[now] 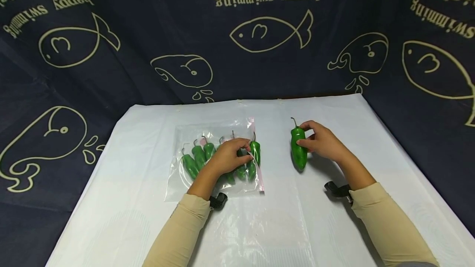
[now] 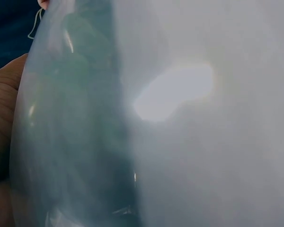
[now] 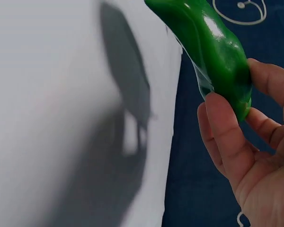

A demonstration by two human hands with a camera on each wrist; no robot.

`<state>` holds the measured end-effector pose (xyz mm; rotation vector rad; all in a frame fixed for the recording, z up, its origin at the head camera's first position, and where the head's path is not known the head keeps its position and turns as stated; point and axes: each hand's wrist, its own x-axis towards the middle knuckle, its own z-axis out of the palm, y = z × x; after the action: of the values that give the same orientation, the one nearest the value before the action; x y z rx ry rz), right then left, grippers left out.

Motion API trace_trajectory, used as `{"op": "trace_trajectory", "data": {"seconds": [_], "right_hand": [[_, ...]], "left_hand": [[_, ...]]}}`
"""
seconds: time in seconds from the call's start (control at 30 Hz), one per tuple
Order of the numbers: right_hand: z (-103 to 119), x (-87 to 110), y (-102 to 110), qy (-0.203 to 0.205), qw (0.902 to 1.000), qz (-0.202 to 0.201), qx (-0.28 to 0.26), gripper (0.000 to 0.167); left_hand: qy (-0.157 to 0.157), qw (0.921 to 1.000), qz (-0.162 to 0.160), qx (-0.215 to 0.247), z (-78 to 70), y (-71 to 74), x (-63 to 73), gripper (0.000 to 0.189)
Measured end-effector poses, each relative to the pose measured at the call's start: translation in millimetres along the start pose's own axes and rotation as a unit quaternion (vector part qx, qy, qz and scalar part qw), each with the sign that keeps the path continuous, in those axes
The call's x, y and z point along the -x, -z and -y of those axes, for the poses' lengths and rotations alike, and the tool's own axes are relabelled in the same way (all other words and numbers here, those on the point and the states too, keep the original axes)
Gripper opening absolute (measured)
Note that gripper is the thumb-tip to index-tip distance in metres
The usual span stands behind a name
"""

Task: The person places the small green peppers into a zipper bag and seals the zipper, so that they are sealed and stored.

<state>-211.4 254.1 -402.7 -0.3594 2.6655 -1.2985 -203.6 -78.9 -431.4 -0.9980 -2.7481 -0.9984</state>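
Observation:
My right hand [image 1: 324, 143] grips a glossy green pepper [image 1: 298, 151] by its upper part, its thin stem pointing to the far side of the table. In the right wrist view, thumb and fingers pinch that pepper [image 3: 217, 52] above the white surface, where its shadow falls. To the left lies a clear zip bag [image 1: 172, 188] with several green peppers [image 1: 190, 166] inside. My left hand [image 1: 228, 158] pinches the edge of the bag's opening at its right end, covering some peppers. Blurred clear plastic [image 2: 75, 142] fills most of the left wrist view.
A white-covered table [image 1: 122, 164] carries everything. Behind and around it hangs a dark blue cloth [image 1: 178, 24] printed with fish, whales and lettering. A black band [image 1: 218, 201] sits on the left wrist and another black band [image 1: 338, 190] on the right.

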Motion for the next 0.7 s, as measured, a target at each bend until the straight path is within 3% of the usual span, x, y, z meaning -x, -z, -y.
{"op": "trace_trajectory", "data": {"seconds": [0.27,0.7], "right_hand": [[6.4,-3.5,-19.0,0.004,0.9995,0.005,-0.030,0.050],[13.1,-6.9,-40.9,0.016,0.9974,0.028,-0.065,0.050]], "left_hand": [[-0.020,0.9998,-0.005,-0.005,1.6,-1.1,-0.6,0.023],[-0.014,0.9999,-0.004,-0.008,2.5,-3.2,-1.0,0.037]]}}
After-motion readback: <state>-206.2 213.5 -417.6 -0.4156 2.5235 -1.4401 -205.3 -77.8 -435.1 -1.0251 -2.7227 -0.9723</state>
